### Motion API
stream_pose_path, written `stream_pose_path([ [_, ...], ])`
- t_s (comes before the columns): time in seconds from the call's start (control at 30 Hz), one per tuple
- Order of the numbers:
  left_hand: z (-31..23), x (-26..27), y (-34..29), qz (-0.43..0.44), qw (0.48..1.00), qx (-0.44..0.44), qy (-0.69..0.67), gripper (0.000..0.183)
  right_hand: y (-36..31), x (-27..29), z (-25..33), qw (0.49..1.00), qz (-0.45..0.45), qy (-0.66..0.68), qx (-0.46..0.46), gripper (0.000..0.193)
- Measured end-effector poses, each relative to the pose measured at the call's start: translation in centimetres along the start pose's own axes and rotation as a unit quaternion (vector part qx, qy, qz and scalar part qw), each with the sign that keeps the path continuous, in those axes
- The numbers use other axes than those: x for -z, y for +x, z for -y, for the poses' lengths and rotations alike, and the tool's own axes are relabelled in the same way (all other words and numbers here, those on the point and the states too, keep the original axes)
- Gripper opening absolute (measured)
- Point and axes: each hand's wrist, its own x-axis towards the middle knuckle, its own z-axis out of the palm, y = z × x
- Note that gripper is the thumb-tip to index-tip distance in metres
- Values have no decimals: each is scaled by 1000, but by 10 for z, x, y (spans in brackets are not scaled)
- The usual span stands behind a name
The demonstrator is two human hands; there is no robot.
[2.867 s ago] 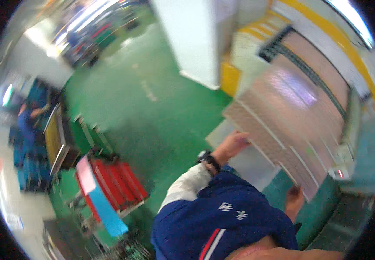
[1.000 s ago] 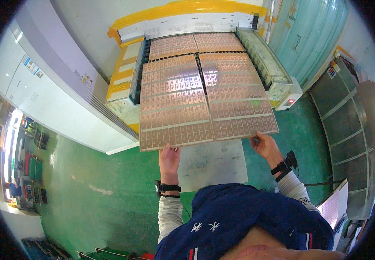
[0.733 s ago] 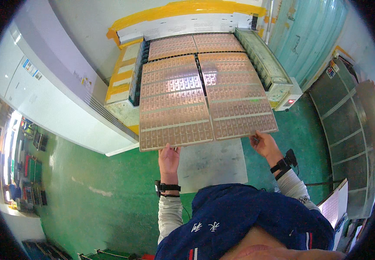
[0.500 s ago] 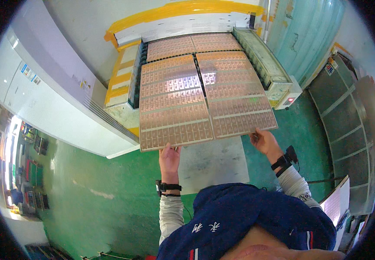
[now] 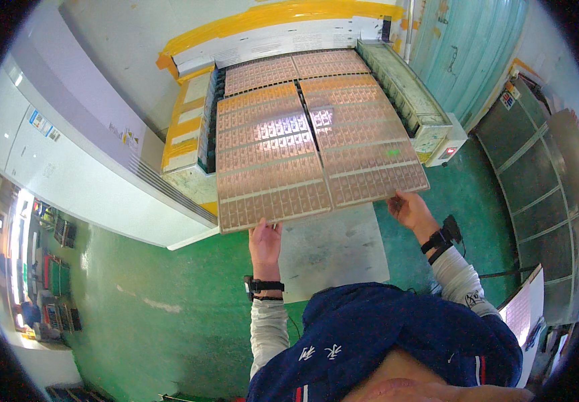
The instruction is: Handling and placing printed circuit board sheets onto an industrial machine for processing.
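Observation:
Two copper-coloured circuit board panels lie side by side on a roller conveyor, the left panel [image 5: 272,177] and the right panel [image 5: 370,157], with a narrow gap between them. Their near ends stick out past the machine toward me. My left hand [image 5: 264,242] grips the near edge of the left panel, fingers partly hidden under it. At the near edge of the right panel, close to its middle, my right hand [image 5: 411,210] pinches the board. Two more panels, a back left one [image 5: 260,75] and a back right one [image 5: 329,63], lie farther in by the machine's opening.
A long white machine housing [image 5: 102,174] stands on the left. The conveyor's right side rail [image 5: 406,94] ends in a control box [image 5: 447,151] with a red light. Dark framed racks [image 5: 537,181] lean at the right. A grey mat [image 5: 333,251] lies on the green floor.
The view has shifted slightly. The right panel's near edge and my right hand sit a little farther forward. Both hands keep their hold.

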Motion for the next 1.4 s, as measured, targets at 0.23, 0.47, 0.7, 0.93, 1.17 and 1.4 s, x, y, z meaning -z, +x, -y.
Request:
stream_pose_path([
  [0.23,-1,-13,2,-17,1000,1,7,16,-5,-13,-1,1000,-14,-7,22,17],
  [0.47,-1,-13,-2,-16,1000,13,0,12,1,-1,-5,1000,5,10,1,16],
  [0.7,1,4,-1,-12,1000,-7,10,11,5,0,-10,1000,-1,3,22,13],
  [0.93,3,-17,12,0,1000,-5,18,20,25,2,0,999,-8,-13,38,14],
  [1.17,2,-26,41,-9,1000,-3,26,14,49,-16,12,999,-13,-30,44,12],
  [1.4,-1,-31,59,-9,1000,1,20,14,64,-20,18,999,-22,-16,45,11],
])
